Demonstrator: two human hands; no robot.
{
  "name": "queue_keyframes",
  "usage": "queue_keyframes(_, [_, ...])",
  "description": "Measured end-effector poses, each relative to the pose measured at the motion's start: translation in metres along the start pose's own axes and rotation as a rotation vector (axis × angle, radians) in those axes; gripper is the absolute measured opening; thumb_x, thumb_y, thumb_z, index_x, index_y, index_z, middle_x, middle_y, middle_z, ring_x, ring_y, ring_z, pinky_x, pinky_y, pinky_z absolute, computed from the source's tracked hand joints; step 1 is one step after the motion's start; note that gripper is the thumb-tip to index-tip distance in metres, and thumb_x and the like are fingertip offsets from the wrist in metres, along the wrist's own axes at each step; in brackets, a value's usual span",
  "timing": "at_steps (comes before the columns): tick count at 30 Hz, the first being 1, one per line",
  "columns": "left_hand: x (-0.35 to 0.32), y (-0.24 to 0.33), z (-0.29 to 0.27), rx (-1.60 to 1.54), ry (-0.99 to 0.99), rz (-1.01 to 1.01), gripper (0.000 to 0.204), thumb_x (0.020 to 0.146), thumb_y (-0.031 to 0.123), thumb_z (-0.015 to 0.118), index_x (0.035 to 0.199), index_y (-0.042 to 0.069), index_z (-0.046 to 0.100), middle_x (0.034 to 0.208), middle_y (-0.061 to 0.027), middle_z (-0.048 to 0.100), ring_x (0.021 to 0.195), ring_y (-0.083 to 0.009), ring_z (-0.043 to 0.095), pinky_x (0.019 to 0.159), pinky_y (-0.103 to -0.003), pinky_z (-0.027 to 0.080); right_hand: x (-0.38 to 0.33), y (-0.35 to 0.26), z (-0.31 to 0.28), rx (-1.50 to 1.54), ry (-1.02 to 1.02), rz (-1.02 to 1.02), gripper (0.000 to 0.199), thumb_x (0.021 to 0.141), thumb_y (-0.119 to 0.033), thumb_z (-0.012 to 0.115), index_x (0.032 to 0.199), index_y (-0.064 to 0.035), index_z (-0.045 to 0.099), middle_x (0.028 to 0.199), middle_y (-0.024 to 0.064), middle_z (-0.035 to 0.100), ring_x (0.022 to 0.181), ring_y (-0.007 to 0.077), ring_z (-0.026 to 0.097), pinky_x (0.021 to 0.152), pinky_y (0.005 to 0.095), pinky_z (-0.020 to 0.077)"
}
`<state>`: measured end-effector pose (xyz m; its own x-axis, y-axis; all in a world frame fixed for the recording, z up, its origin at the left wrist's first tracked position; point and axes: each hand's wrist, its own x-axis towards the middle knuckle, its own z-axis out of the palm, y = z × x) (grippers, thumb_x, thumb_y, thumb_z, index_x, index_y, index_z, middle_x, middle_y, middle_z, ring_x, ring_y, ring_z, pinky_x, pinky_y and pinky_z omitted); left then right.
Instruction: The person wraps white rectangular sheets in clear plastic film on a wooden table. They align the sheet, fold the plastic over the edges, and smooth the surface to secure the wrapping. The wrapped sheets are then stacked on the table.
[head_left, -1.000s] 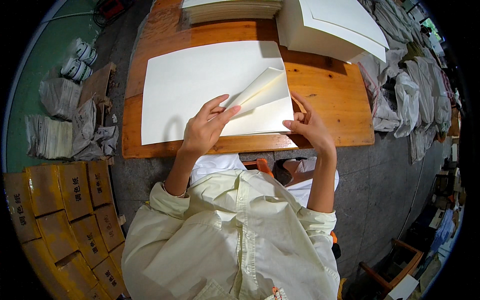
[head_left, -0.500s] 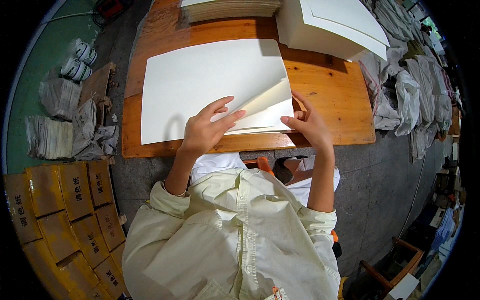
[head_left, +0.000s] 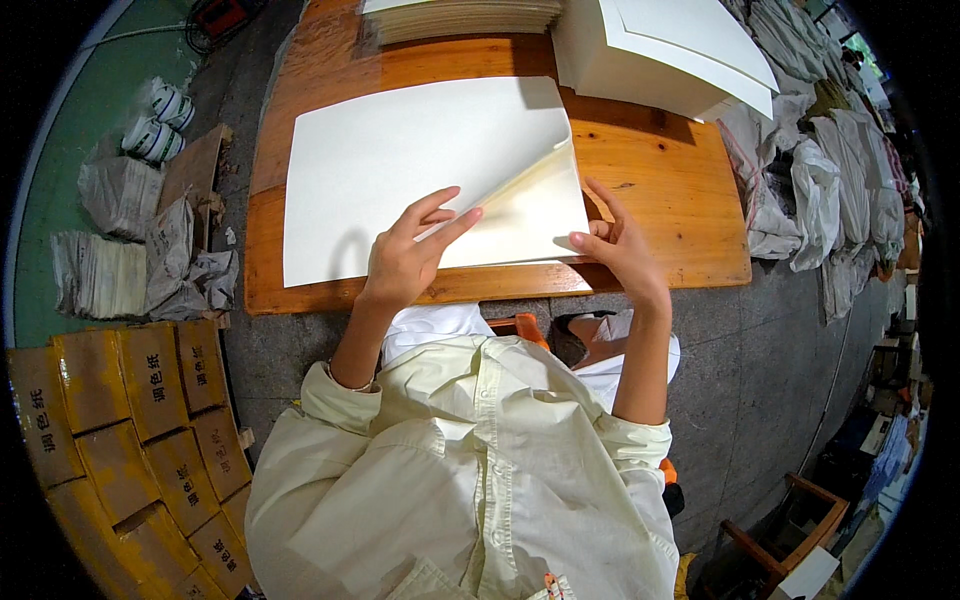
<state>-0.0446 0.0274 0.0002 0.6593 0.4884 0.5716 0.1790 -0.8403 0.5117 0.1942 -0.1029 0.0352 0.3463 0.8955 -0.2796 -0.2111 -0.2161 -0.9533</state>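
Observation:
Large white sheets of paper [head_left: 400, 160] lie in a thin stack in front of me, the near right part of the top sheet curled up and showing a cream underside. My left hand [head_left: 405, 255] pinches that lifted edge, thumb and fingers on either side of it. At the stack's near right corner is my right hand [head_left: 625, 250], its thumb on the lower sheets and its index finger stretched along the right edge. The other right fingers are curled and partly hidden beside the paper.
The sheets rest on a wooden table [head_left: 660, 225]. Behind them stand a paper stack [head_left: 470, 22] and a taller white stack [head_left: 630, 65]. Taped cartons [head_left: 150, 385] and wrapped bundles [head_left: 100, 275] are on the left; grey-white sacks [head_left: 820, 200] are piled at the right.
The top sheet's near right part has risen and folded back farther, showing a narrower, steeper curl. My left hand has shifted slightly up, my right hand slightly right.

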Motion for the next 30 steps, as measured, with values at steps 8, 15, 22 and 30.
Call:
queue_keyframes(8, [0.003, 0.005, -0.005, 0.067, -0.085, 0.07, 0.037, 0.074, 0.015, 0.071, 0.111, 0.022, 0.068, 0.129, -0.0086, 0.051, 0.093, -0.0209, 0.065, 0.071, -0.03, 0.057, 0.005, 0.008, -0.012, -0.106, -0.074, -0.041, 0.084, 0.073, -0.001, 0.075, 0.142, -0.0019, 0.029, 0.067, 0.0018, 0.058, 0.062, 0.0074, 0.055, 0.059, 0.021, 0.0471])
queue_keyframes(15, [0.002, 0.004, -0.001, 0.024, -0.045, 0.022, 0.038, 0.076, 0.007, 0.068, 0.11, 0.022, 0.068, 0.129, -0.0098, 0.051, 0.092, -0.0211, 0.065, 0.075, -0.031, 0.057, 0.006, 0.012, -0.007, -0.156, -0.03, -0.058, 0.081, 0.073, -0.004, 0.077, 0.141, -0.0006, 0.031, 0.065, 0.0004, 0.055, 0.058, 0.0073, 0.05, 0.057, 0.021, 0.046])
queue_keyframes(22, [0.001, -0.002, -0.002, 0.059, 0.037, 0.113, 0.041, 0.077, -0.001, 0.062, 0.11, 0.023, 0.069, 0.134, -0.0122, 0.047, 0.092, -0.0216, 0.065, 0.076, -0.031, 0.057, 0.002, 0.009, -0.01, -0.066, -0.062, -0.061, 0.085, 0.073, -0.001, 0.076, 0.143, -0.001, 0.028, 0.067, 0.0021, 0.058, 0.062, 0.0085, 0.055, 0.058, 0.0226, 0.0478])
queue_keyframes(30, [0.005, 0.011, -0.01, 0.027, -0.164, 0.04, 0.044, 0.067, 0.013, 0.078, 0.11, 0.018, 0.069, 0.139, -0.017, 0.04, 0.098, -0.0211, 0.062, 0.087, -0.035, 0.054, 0.006, 0.01, -0.009, -0.164, -0.049, -0.042, 0.084, 0.073, -0.004, 0.076, 0.142, -0.0008, 0.029, 0.063, 0.0007, 0.056, 0.058, 0.008, 0.054, 0.056, 0.0215, 0.0464])
